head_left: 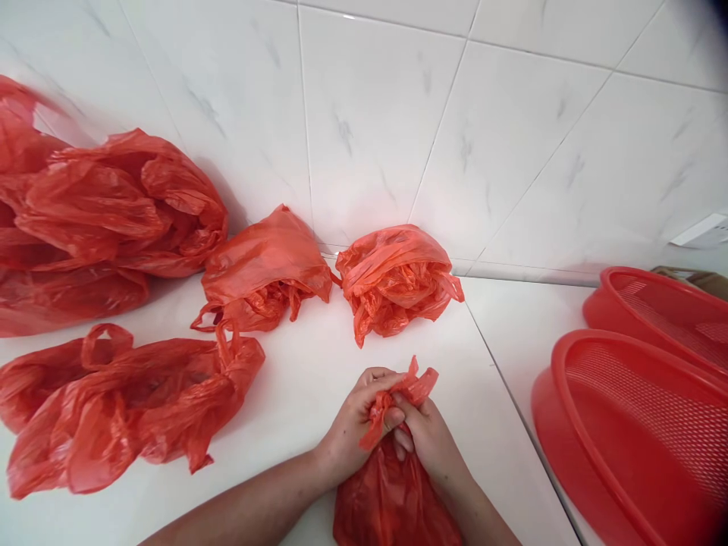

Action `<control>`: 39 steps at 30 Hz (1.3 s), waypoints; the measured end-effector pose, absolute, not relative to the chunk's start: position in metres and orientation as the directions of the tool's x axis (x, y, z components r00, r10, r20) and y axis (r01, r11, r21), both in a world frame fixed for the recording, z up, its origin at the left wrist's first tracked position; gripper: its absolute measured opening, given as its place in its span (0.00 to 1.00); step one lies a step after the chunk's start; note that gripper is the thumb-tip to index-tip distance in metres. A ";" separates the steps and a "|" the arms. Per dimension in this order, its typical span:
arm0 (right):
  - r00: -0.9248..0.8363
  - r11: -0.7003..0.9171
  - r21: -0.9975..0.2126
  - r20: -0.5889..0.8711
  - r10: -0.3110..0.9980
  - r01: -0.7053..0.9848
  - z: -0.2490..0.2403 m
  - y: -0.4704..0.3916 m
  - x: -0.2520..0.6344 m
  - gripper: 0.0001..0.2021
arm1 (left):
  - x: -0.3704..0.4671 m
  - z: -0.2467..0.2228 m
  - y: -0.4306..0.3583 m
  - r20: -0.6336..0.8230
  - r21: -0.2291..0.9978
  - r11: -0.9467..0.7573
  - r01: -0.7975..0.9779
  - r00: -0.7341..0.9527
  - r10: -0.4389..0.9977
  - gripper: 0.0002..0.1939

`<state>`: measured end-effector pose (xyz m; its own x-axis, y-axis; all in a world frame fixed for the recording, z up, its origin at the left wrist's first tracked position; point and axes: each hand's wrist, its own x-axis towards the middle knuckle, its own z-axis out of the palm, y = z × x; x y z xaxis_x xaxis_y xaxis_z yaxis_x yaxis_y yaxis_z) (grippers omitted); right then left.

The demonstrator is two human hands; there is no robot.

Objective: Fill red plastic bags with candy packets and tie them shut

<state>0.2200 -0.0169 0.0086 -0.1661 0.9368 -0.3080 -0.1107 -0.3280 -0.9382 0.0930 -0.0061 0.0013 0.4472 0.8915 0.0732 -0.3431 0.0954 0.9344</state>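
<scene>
Close to the front of the white table, my left hand (pixel 353 425) and my right hand (pixel 429 432) meet around the gathered neck of a red plastic bag (pixel 392 500). Fingers of both hands are closed on the bunched plastic, with the thumbs near each other. Loose handle ends stick up between and above the hands. The body of the bag hangs below them and runs past the bottom edge of the view. Whatever is inside it cannot be made out. My palms hide part of the twisted neck.
Crumpled red plastic bags lie at the back middle (pixel 401 280), left of it (pixel 270 265), and at the left front (pixel 136 402). A large red bag heap (pixel 108 205) rests by the tiled wall (pixel 375 114). Two red mesh baskets (pixel 574 425) stand at right, beyond a table seam.
</scene>
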 end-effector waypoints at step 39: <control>-0.208 -0.225 -0.970 -0.201 0.957 -0.095 0.025 -0.019 0.230 0.13 | 0.082 0.012 -0.010 0.352 0.927 -0.376 -0.021 0.398 0.847 0.12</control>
<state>0.2300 -0.0189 0.0251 -0.2083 0.9572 -0.2012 -0.0954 -0.2246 -0.9698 0.0819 -0.0103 0.0120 0.3976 0.8472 0.3524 -0.0208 -0.3757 0.9265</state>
